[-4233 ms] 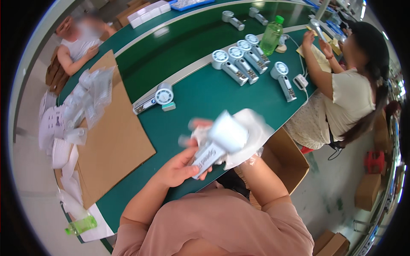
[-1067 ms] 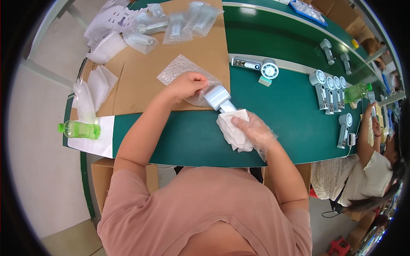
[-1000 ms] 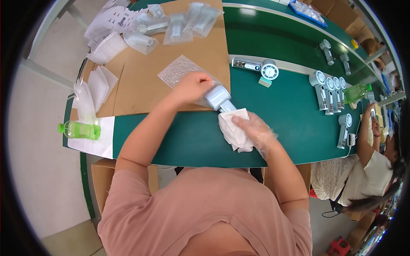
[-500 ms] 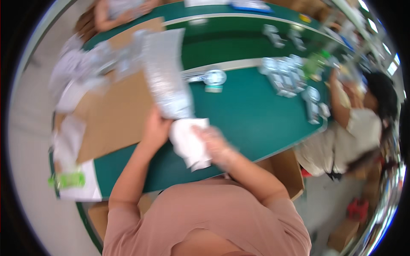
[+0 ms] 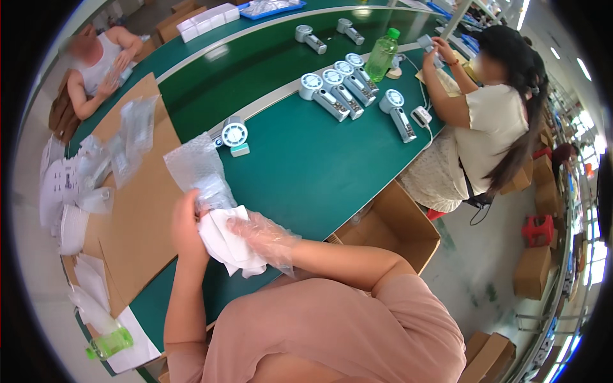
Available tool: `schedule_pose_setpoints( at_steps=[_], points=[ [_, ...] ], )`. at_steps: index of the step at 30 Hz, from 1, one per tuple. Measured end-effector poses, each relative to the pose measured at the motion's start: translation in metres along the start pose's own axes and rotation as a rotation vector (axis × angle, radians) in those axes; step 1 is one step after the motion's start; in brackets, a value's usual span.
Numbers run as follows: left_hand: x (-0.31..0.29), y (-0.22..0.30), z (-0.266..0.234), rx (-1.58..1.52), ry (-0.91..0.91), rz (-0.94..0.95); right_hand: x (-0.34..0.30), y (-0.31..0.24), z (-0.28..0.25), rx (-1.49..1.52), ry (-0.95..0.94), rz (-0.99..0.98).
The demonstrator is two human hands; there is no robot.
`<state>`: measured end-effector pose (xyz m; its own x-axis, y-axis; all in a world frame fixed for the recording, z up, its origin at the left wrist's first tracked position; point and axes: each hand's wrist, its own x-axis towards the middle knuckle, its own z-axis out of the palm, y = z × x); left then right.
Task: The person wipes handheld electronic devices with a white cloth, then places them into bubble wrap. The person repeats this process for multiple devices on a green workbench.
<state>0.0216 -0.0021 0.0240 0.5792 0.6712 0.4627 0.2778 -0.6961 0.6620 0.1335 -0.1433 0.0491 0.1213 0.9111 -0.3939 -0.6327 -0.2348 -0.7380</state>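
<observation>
My left hand [image 5: 188, 223], partly smeared by motion, closes round the lower end of a clear bubble-wrap bag [image 5: 198, 165]. Whether the bag holds anything I cannot tell. My right hand [image 5: 260, 235], in a loose clear plastic glove, grips a folded white cloth [image 5: 223, 241] and presses it against the bag's near end. Just beyond the bag a grey handheld fan [image 5: 234, 133] lies on the green table [image 5: 281, 182], with a small white-and-teal block [image 5: 240, 150] beside it.
Several handheld fans [image 5: 337, 92] lie in a row near a green bottle [image 5: 383, 56]. A cardboard sheet [image 5: 137, 220] with plastic bags covers the left side. A co-worker [image 5: 504, 108] handles a device at right; another person [image 5: 102, 60] sits far left. An open carton [image 5: 399, 223] stands below the edge.
The whole view has swung, so the fans and co-worker at right show more fully. Both hands stay on the bag and cloth, now farther left in the picture.
</observation>
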Motion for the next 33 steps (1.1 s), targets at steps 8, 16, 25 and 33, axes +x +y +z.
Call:
schedule_pose_setpoints(
  at_steps=[8, 16, 25, 33],
  points=[
    [0.006, 0.028, -0.048, -0.188, -0.207, -0.195, -0.018, -0.033, -0.016, -1.136, -0.225, -0.502],
    [0.027, 0.073, -0.102, -0.093, -0.399, -0.208, -0.024, -0.063, 0.019, -1.589, -0.203, -0.817],
    [0.078, 0.042, -0.126, 0.085, -0.28, 0.026, -0.002, -0.072, 0.033, -1.105, -0.089, -0.707],
    [0.087, -0.104, -0.139, 0.301, -0.225, 0.069, 0.008, -0.058, -0.043, -0.522, 0.186, -0.602]
  ],
)
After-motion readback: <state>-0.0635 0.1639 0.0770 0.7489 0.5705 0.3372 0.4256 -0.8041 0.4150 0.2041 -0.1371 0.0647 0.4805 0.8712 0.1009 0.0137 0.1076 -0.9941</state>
